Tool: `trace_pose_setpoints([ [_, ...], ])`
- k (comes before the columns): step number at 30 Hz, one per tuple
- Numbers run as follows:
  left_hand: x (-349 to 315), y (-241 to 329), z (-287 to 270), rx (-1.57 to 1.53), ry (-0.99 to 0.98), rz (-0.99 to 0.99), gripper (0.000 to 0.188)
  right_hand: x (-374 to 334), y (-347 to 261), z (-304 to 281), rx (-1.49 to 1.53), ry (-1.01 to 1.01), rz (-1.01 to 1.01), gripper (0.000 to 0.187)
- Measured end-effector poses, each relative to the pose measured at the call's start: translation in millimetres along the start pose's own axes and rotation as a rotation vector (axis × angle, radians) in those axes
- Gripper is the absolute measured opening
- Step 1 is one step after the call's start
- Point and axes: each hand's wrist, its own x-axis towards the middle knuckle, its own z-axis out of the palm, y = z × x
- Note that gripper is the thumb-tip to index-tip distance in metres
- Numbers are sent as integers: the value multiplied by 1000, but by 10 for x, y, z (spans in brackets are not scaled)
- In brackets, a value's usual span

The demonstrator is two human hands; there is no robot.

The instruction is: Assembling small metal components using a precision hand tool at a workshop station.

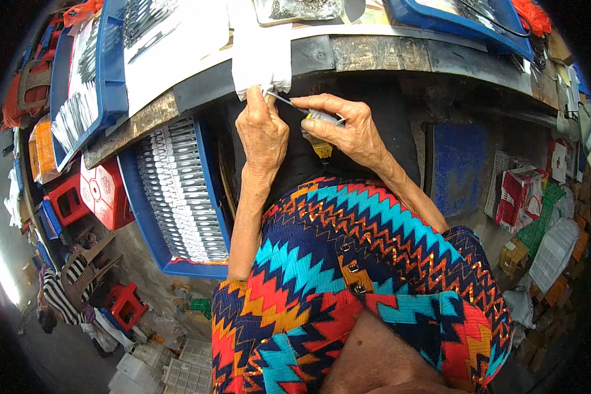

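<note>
My left hand (262, 134) is closed in a pinch at the bench edge, just below a white cloth (261, 56) that hangs over it. What its fingertips hold is small and mostly hidden. My right hand (348, 128) grips a slender metal tool (282, 100), whose thin shaft slants up and left to the left fingertips. Around the right fingers, a grey piece and a yellow piece (322, 150) show; whether they belong to the tool, I cannot tell. Left of my left forearm, a blue tray (197, 268) holds rows of slim metal pieces with white parts.
The worn bench edge (381, 52) crosses ahead of me. On it stand a blue tray (113, 59) of slim silver pieces, a metal tray (262, 14) and another blue tray (433, 23). Red stools (123, 305) and a person in stripes (62, 295) are at left; boxes (520, 197) lie right.
</note>
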Motion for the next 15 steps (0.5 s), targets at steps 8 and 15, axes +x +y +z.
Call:
trace_pose_setpoints([
  [8,6,10,-7,32,12,23,8,8,39,6,-34,21,-73,31],
  [15,20,44,-22,38,8,-2,7,-13,-74,118,-310,117,-305,27],
])
